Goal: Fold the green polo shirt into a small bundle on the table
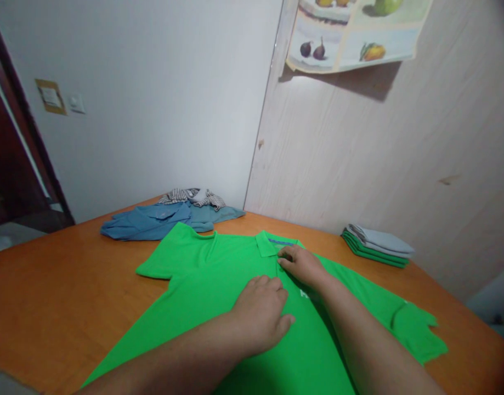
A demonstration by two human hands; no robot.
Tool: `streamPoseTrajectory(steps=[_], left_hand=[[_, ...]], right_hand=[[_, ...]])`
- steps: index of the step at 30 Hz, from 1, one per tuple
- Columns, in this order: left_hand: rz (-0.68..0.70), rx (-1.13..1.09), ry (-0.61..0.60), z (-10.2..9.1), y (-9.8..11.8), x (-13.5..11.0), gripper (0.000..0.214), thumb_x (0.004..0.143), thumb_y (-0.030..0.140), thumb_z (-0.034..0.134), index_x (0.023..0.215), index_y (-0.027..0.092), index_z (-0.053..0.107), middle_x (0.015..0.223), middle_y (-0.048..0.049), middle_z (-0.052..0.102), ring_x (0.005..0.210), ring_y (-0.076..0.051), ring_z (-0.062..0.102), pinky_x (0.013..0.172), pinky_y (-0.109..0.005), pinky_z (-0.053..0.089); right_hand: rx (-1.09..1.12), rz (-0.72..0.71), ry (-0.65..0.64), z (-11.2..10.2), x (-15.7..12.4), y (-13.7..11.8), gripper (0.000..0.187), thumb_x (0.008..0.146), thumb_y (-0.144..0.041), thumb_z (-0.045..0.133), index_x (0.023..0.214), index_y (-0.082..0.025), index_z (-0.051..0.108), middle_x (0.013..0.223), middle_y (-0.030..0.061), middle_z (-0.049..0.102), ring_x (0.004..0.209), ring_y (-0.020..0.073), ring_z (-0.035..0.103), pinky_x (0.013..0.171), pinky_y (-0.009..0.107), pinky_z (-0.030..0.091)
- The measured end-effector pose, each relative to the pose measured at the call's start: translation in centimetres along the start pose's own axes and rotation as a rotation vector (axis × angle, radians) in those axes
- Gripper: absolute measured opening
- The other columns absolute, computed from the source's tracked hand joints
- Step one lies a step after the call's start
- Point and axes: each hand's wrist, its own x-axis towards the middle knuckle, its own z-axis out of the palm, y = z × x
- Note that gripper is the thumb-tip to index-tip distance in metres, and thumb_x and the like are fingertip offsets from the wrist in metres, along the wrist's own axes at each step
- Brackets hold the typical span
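A bright green polo shirt lies spread front side up, its collar at the far side and its sleeves out to both sides. My left hand rests flat on the shirt's chest, fingers stretched and thumb apart. Just below the collar, my right hand has its thumb and fingers closed at the button placket, pinching the cloth there. Small white lettering on the chest is partly hidden beside my right forearm. The lower part of the shirt runs out of view under my arms.
The shirt lies on an orange-brown wooden table. Crumpled blue clothes and a striped garment lie at the back left. Folded grey and green clothes are stacked at the back right. Walls border the table's far edges.
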Motion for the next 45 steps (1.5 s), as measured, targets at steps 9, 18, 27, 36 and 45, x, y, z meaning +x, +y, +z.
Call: streamPoseTrajectory(steps=[9, 18, 27, 36, 45], left_hand=[[0.008, 0.008, 0.014, 0.2, -0.2, -0.1, 0.035, 0.091, 0.048, 0.055, 0.109, 0.019, 0.067, 0.111, -0.01, 0.063, 0.106, -0.03, 0.056, 0.092, -0.044, 0.047], [0.023, -0.001, 0.019, 0.2, -0.5, -0.1, 0.037, 0.091, 0.048, 0.055, 0.112, 0.019, 0.066, 0.111, -0.0104, 0.063, 0.106, -0.03, 0.056, 0.095, -0.045, 0.047], [0.019, -0.009, 0.017, 0.3, -0.4, 0.1, 0.036, 0.09, 0.047, 0.058, 0.112, 0.019, 0.066, 0.111, -0.0103, 0.063, 0.105, -0.03, 0.057, 0.094, -0.046, 0.048], [0.014, -0.015, 0.011, 0.5, -0.4, 0.0, 0.037, 0.09, 0.047, 0.057, 0.114, 0.02, 0.065, 0.114, -0.0106, 0.062, 0.107, -0.03, 0.056, 0.095, -0.046, 0.047], [0.015, -0.035, 0.012, 0.5, -0.6, 0.0, 0.039, 0.09, 0.048, 0.057, 0.117, 0.021, 0.065, 0.114, -0.0103, 0.063, 0.108, -0.03, 0.056, 0.097, -0.046, 0.047]], right_hand=[[0.041, -0.017, -0.007, 0.1, 0.1, 0.3, 0.022, 0.086, -0.037, 0.062, 0.104, -0.028, 0.072, 0.095, 0.0024, 0.069, 0.084, 0.0182, 0.061, 0.071, 0.028, 0.042], [0.178, 0.011, 0.052, -0.1, 0.4, 1.1, 0.015, 0.083, -0.024, 0.054, 0.084, -0.024, 0.069, 0.079, -0.0013, 0.07, 0.076, 0.0165, 0.062, 0.07, 0.026, 0.042], [0.159, 0.005, 0.038, 0.4, 0.7, 1.4, 0.015, 0.084, -0.021, 0.053, 0.083, -0.022, 0.069, 0.084, 0.0011, 0.071, 0.081, 0.0165, 0.062, 0.075, 0.025, 0.042], [0.117, 0.02, 0.055, 1.2, 0.8, 1.3, 0.019, 0.086, -0.025, 0.055, 0.091, -0.023, 0.073, 0.098, 0.0045, 0.073, 0.095, 0.0189, 0.063, 0.085, 0.027, 0.043], [0.261, -0.042, 0.045, 1.1, 0.9, 2.4, 0.029, 0.083, -0.018, 0.05, 0.098, -0.025, 0.074, 0.104, 0.0016, 0.074, 0.099, 0.02, 0.065, 0.088, 0.03, 0.046]])
